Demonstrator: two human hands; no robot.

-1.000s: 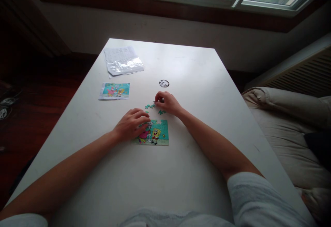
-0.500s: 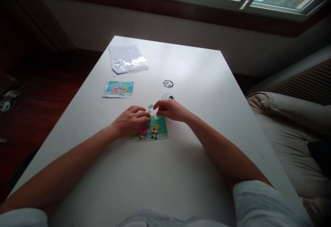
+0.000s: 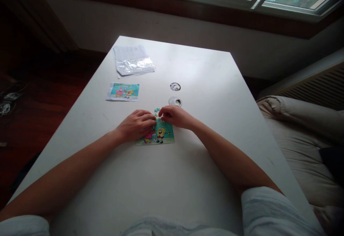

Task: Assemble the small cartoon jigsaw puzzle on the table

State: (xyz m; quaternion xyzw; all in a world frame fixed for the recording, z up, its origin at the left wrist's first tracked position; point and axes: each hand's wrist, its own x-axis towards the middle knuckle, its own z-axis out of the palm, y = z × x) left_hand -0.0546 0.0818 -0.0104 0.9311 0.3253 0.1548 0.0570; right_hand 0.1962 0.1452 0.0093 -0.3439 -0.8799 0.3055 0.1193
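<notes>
A jigsaw puzzle (image 3: 165, 135) with cartoon figures on a teal background lies on the white table in front of me. My left hand (image 3: 138, 124) rests over its upper left part, fingers stretched out and lying on it. At the top edge, my right hand (image 3: 176, 116) has its fingers curled down in a pinch on a puzzle piece, which the fingers mostly hide. Just beyond the puzzle, between both hands, lie a few loose teal pieces (image 3: 157, 110).
A picture card (image 3: 125, 92) with the same cartoon scene lies to the left. Behind it are papers in a clear plastic sleeve (image 3: 135, 64). Two round cable holes (image 3: 175, 86) are set in the table (image 3: 204, 75). A beige sofa (image 3: 292, 135) stands at right.
My right hand has shifted slightly left and down at the puzzle's top edge, and the pale gap there shows less. My left hand stays on the puzzle.
</notes>
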